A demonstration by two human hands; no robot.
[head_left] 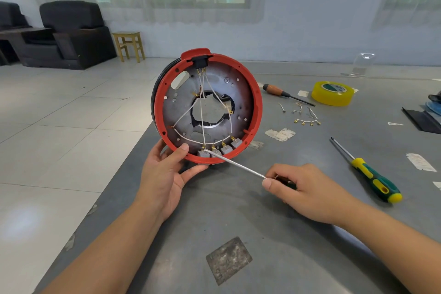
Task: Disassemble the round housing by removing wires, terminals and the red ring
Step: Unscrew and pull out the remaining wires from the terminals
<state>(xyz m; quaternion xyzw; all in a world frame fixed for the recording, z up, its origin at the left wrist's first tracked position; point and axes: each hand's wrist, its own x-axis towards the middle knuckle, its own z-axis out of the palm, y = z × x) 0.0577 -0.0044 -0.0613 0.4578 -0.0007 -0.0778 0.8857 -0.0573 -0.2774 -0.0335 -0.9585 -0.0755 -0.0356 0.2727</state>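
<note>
The round housing [207, 107] is standing on edge on the grey surface [238, 222], its red ring [259, 105] and white wires [202, 112] facing the camera. The left hand [167, 169] is gripping its lower rim, thumb over the ring. The right hand [305, 188], beside it, is pinching a thin screwdriver [235, 163] whose tip is touching the leftmost grey terminal [203, 153]. Farther right, loose wire pieces [303, 114], yellow tape [333, 92] and two more screwdrivers are lying.

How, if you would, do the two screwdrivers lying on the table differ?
The brown-handled screwdriver lies farther off beside the yellow tape roll, with a dark shaft. The green-and-yellow screwdriver lies nearer, right of the right hand, with a bright metal shaft. Both lie flat, unheld.
</note>
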